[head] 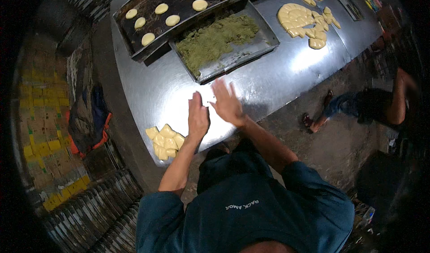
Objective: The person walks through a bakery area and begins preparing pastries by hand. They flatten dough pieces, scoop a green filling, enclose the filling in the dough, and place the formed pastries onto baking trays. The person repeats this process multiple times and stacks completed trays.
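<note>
My left hand [198, 116] is turned on edge above the shiny metal tabletop [141, 95], and its palm side is hidden. Just to its right, my right hand [225, 100] is blurred, with fingers spread and no object visible in it. A cluster of cut dough pieces [164, 142] lies on the near left corner, beside my left forearm. Beyond both hands sits a shallow metal tray [247, 56] holding a green crumbly filling [215, 39].
A large dark baking tray [181, 4] at the back holds several flattened dough rounds [200, 5]. More cut dough [295, 17] lies at the far right. Another person [366, 101] is past the table's right edge. Stacked metal trays [97, 206] stand lower left.
</note>
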`<action>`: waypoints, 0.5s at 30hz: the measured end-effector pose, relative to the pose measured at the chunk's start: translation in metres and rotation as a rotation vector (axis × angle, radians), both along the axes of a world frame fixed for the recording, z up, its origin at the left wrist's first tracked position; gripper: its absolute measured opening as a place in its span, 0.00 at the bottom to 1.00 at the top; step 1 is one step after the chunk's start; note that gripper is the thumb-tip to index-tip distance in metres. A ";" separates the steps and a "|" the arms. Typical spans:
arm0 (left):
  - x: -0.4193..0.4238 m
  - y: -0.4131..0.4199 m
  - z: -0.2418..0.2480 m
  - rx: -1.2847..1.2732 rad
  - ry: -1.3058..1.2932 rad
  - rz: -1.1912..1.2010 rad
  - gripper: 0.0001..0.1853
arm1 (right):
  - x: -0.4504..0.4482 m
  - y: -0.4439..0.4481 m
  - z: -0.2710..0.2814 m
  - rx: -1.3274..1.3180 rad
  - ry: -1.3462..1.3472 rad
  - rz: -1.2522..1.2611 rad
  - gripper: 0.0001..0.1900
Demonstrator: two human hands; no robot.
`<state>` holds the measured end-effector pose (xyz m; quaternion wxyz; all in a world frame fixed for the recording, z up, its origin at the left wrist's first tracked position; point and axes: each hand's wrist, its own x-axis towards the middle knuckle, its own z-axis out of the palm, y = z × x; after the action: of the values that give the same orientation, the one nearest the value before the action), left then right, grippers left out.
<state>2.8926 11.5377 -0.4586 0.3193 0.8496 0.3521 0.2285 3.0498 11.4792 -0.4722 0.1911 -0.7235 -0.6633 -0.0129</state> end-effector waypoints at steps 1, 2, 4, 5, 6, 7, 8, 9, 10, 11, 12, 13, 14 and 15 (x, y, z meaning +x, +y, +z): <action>-0.007 0.003 0.001 0.100 0.039 0.052 0.33 | -0.011 -0.013 -0.002 -0.017 -0.003 0.155 0.30; 0.000 0.008 0.000 0.153 0.195 0.110 0.34 | -0.012 -0.028 -0.003 0.010 0.191 0.092 0.28; 0.022 0.003 0.004 0.233 0.387 0.140 0.38 | 0.004 -0.077 -0.009 0.051 0.564 -0.030 0.24; 0.027 -0.004 -0.009 0.282 0.422 0.105 0.40 | 0.004 -0.106 0.009 0.124 0.825 -0.274 0.22; 0.042 -0.019 -0.014 0.262 0.369 0.057 0.42 | 0.020 -0.137 0.003 0.172 1.014 -0.590 0.20; 0.061 -0.038 -0.007 0.097 0.226 -0.037 0.42 | 0.036 -0.168 -0.006 0.303 1.217 -0.910 0.18; 0.073 -0.067 -0.015 0.115 -0.059 -0.162 0.34 | 0.048 -0.208 -0.048 0.567 1.702 -0.979 0.18; 0.091 -0.100 -0.029 0.191 -0.113 -0.311 0.29 | 0.042 -0.225 -0.086 0.563 1.852 -0.978 0.18; 0.110 -0.133 -0.045 0.248 -0.170 -0.467 0.24 | 0.037 -0.236 -0.119 0.554 1.999 -0.978 0.18; 0.117 -0.158 -0.036 0.163 -0.262 -0.551 0.21 | 0.038 -0.241 -0.141 0.554 2.150 -0.985 0.19; 0.120 -0.180 -0.029 0.085 -0.348 -0.619 0.19 | 0.041 -0.231 -0.134 0.646 2.203 -0.952 0.18; 0.109 -0.194 -0.022 0.070 -0.369 -0.643 0.18 | 0.040 -0.220 -0.108 0.724 2.265 -0.919 0.18; 0.106 -0.186 -0.005 0.141 -0.447 -0.618 0.19 | 0.042 -0.207 -0.072 0.819 2.322 -0.876 0.17; 0.106 -0.171 0.015 0.213 -0.529 -0.626 0.20 | 0.060 -0.204 -0.048 0.708 2.403 -0.622 0.15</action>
<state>2.9987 11.3671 -0.4435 0.3631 0.8558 -0.0425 0.3659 3.1098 11.2749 -0.5205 0.8340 -0.3149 0.1585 0.4244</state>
